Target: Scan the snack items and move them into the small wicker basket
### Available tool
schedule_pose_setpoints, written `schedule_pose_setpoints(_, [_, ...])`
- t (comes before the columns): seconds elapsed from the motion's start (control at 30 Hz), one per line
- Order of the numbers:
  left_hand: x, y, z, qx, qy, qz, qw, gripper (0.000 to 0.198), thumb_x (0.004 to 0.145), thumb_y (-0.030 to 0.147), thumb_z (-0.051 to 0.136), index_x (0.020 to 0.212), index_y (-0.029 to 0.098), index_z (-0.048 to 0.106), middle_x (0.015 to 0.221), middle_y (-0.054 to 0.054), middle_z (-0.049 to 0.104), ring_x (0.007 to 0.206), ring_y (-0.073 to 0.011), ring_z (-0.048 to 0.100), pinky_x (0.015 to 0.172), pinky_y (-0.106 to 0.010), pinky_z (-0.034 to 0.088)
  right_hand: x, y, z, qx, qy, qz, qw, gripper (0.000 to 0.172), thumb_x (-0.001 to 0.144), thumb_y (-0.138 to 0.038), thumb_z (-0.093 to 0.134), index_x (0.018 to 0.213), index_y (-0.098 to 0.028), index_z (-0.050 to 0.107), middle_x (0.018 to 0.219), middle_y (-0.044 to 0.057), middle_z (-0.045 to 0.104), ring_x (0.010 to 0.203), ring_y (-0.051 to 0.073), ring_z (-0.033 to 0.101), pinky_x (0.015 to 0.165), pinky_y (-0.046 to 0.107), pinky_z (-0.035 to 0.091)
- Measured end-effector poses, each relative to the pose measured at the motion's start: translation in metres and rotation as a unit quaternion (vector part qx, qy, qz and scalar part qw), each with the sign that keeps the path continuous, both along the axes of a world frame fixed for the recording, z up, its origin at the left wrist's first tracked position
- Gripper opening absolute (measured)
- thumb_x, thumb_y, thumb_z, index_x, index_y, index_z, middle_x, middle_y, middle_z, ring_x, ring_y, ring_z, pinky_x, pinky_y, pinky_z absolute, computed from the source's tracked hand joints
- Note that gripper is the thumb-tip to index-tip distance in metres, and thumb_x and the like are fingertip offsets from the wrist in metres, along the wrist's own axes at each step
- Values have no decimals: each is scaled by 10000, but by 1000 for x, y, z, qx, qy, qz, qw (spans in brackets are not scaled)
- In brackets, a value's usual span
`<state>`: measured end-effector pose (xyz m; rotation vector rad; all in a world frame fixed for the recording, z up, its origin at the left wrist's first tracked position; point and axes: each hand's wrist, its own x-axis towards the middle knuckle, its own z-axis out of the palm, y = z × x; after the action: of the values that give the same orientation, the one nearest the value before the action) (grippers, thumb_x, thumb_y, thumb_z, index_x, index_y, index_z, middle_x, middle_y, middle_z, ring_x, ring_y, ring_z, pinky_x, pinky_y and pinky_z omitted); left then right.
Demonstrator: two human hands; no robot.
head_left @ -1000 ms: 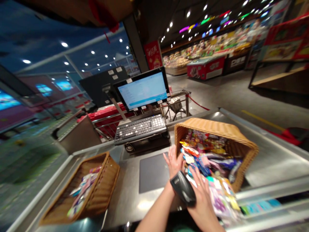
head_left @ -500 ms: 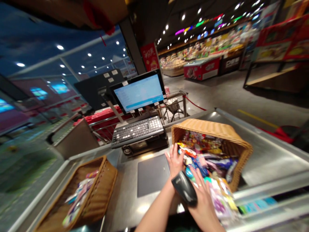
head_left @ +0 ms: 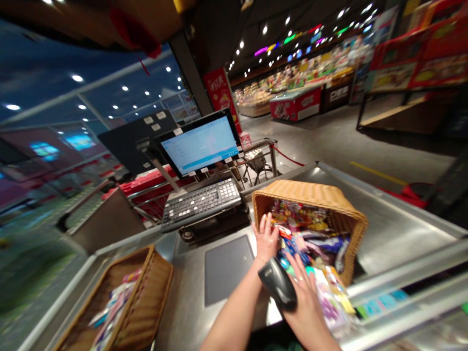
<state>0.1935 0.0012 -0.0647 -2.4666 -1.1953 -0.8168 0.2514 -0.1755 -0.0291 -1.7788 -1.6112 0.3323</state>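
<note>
Tan woven wicker basket (head_left: 310,194), black barcode scanner (head_left: 277,283), pale blue monitor screen (head_left: 199,145)

Two grips, the left grip (head_left: 266,239) and the right grip (head_left: 305,304), at one steel checkout table (head_left: 395,234); one handheld barcode scanner (head_left: 277,284) between them, one wicker basket (head_left: 310,192) just ahead, a second wicker basket (head_left: 153,292) well left, one keyboard (head_left: 201,204) and one monitor (head_left: 199,144) beyond.

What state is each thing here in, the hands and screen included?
Left hand: open, fingers raised.
Right hand: fingers spread over packets.
Black handheld scanner: against right hand.
Tipped wicker basket: full of packets.
Second wicker basket: a few packets inside.
Monitor: on, lit.
</note>
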Motion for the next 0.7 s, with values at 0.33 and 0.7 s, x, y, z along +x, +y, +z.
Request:
schedule_pose_setpoints(0.33, [6,13,-6,12,-1,-12,1000,148,863,168,599,946,242,696,1456,-106,552,1391,-245,461,1187,-648,209,4,-3,10,-16,12,-1,1000,394,831,-157,510,1179,-244,674,1538,153,451,1514,372,255,1140,736,279])
schedule_pose_setpoints(0.7, [-21,-11,9,83,-81,1,993,198,883,152,583,956,280,716,1396,-85,611,1365,-229,490,1216,-624,39,1,2,5,-23,6,6,1000,451,863,-178,493,1293,-251,608,1602,149,376,1516,379,249,1133,747,293])
